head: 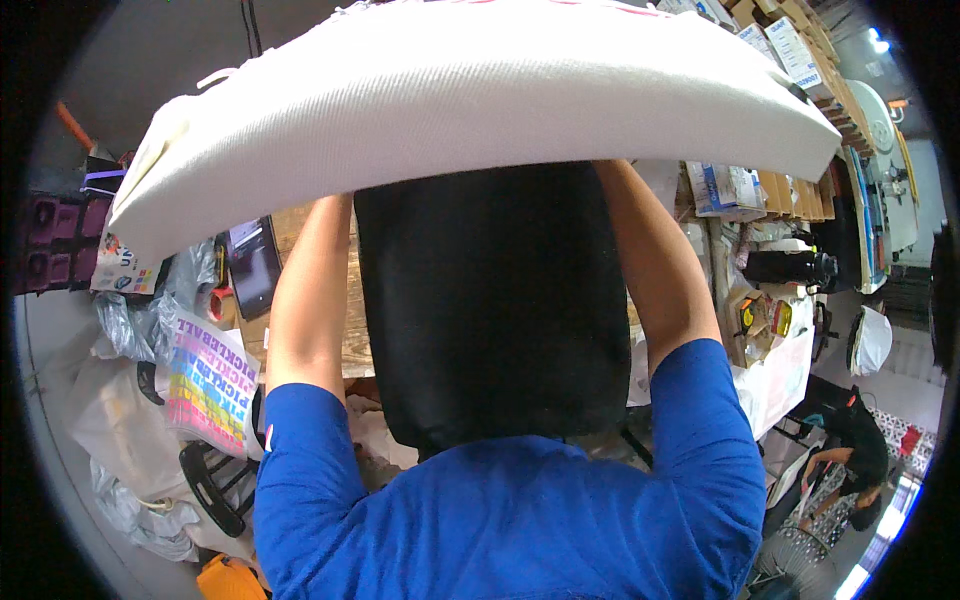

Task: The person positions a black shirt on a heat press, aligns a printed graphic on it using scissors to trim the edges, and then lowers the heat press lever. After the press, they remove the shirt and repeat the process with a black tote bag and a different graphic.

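Note:
A wide piece of white ribbed fabric (465, 112) spans the top of the view, curving down at both ends. Both my forearms reach up behind its lower edge, so neither hand shows. Below the fabric, between my arms, a flat black padded board or platen (491, 300) with rounded corners reaches down to my blue shirt. Part of a wooden table (354, 300) shows beside it. To the left of my left forearm lies a dark smartphone (253, 266).
At left are a roll of red tape (219, 304), plastic bags (124, 326) and a sheet printed with colourful lettering (211, 386). Cardboard boxes (724, 189), a black bottle (787, 268) and an open carton (739, 330) stand at right. Another person (855, 442) bends over at far lower right.

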